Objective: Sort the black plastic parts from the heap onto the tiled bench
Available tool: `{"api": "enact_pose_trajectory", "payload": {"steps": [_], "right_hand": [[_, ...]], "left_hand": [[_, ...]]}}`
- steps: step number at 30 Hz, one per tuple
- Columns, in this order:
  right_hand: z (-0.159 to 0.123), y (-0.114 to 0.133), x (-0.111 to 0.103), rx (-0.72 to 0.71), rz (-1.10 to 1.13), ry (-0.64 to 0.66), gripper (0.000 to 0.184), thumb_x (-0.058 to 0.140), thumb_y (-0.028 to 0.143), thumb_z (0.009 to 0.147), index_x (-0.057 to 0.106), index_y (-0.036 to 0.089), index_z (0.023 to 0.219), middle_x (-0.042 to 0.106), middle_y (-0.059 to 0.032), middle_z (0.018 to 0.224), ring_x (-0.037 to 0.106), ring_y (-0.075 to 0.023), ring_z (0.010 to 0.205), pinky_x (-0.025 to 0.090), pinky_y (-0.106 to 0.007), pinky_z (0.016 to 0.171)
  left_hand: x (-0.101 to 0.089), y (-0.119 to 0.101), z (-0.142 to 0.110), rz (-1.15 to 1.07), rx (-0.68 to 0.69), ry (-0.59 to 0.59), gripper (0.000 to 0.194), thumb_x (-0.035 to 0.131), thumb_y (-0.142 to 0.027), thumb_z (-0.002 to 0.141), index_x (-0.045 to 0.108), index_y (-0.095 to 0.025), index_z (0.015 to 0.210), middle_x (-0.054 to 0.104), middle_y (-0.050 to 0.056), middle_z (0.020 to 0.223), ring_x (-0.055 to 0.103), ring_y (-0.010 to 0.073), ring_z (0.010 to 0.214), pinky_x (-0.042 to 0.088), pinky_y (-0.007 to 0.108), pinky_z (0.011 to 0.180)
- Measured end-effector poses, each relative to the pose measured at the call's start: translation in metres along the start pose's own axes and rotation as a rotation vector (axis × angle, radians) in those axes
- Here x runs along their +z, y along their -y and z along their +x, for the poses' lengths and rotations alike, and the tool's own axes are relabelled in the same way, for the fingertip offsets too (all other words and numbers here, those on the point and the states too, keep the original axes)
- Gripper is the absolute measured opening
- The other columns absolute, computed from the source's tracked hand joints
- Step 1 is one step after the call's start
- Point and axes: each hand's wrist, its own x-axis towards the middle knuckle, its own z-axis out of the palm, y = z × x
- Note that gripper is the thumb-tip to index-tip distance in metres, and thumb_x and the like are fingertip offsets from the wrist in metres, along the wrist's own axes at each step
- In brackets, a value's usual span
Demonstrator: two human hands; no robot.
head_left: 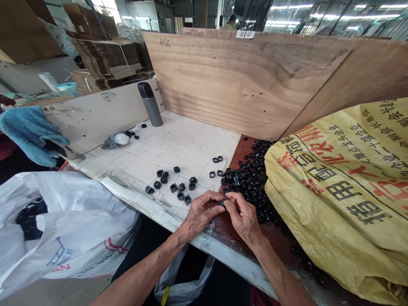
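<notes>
My left hand (pixel 205 210) and my right hand (pixel 241 214) meet over the table's front edge, fingertips closed on one small black plastic ring (pixel 222 203). The fingers cover most of it. Just left of my hands, several black ring-shaped pieces (pixel 181 187) lie scattered on the pale tiled surface. A few more rings (pixel 217 159) rest farther back, some side by side. To the right of my right hand spreads a large heap of the same black pieces (pixel 245 178) on a reddish-brown board.
A yellow woven sack (pixel 338 191) bulges over the right side. On the left hangs a white sack (pixel 79 229) with black parts inside. A grey flask (pixel 151 106) and a small plastic bag (pixel 114 140) stand farther back. Plywood (pixel 242 80) walls the rear.
</notes>
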Motion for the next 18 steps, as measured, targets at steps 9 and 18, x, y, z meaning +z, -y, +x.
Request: {"api": "enact_pose_trajectory", "payload": {"steps": [9,18], "right_hand": [[-0.001,-0.005,-0.002,0.018,-0.055,0.02,0.04,0.043,0.036,0.102,0.057,0.02,0.067,0.053,0.0017,0.06,0.051,-0.0119,0.055,0.041,-0.024,0.059],[0.003,0.006,-0.007,0.069,0.033,0.068,0.02,0.057,0.036,0.095,0.065,0.02,0.089,0.059,0.0009,0.072,0.054,-0.0134,0.062,0.042,-0.024,0.059]], "left_hand": [[-0.002,0.001,-0.001,-0.061,-0.088,-0.01,0.028,0.082,-0.026,0.076,0.069,-0.017,0.099,0.071,0.003,0.093,0.067,0.0136,0.083,0.052,0.026,0.08],[-0.004,0.004,0.002,-0.07,-0.084,-0.068,0.03,0.084,-0.027,0.074,0.068,-0.017,0.097,0.071,0.001,0.088,0.067,0.0113,0.077,0.052,0.023,0.075]]}}
